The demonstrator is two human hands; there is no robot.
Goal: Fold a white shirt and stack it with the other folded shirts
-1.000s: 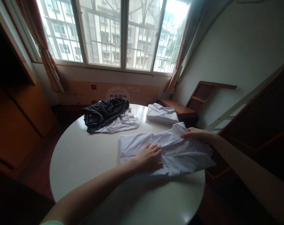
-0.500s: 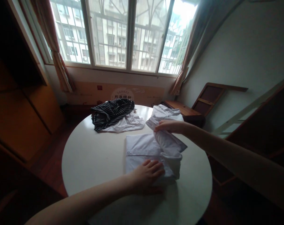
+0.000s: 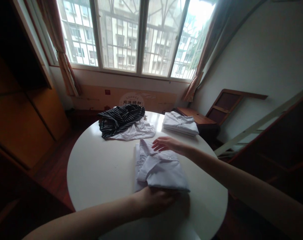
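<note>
A white shirt (image 3: pixel 163 170), folded into a rough rectangle, lies before me on the round white table (image 3: pixel 96 166). Its folded-over part covers the fingers of my left hand (image 3: pixel 155 200) at the near edge, so their grip is hidden. My right hand (image 3: pixel 167 144) is at the shirt's far edge with fingers extended and apart, nothing held in them; whether they touch the cloth I cannot tell. Farther back on the right sits a stack of folded white shirts (image 3: pixel 180 124).
A crumpled black-and-white striped garment (image 3: pixel 122 120) lies at the table's back left, over a loose white garment (image 3: pixel 135 131). Beyond the table's right side stands a wooden chair (image 3: pixel 222 105). A curtained window (image 3: pixel 121 36) is ahead, with an orange-brown cabinet (image 3: pixel 28 126) to the left.
My right hand has let go of the shirt's upper part, now turned over to the left, and opened. Cloth now covers my left fingers, which lay on top before.
</note>
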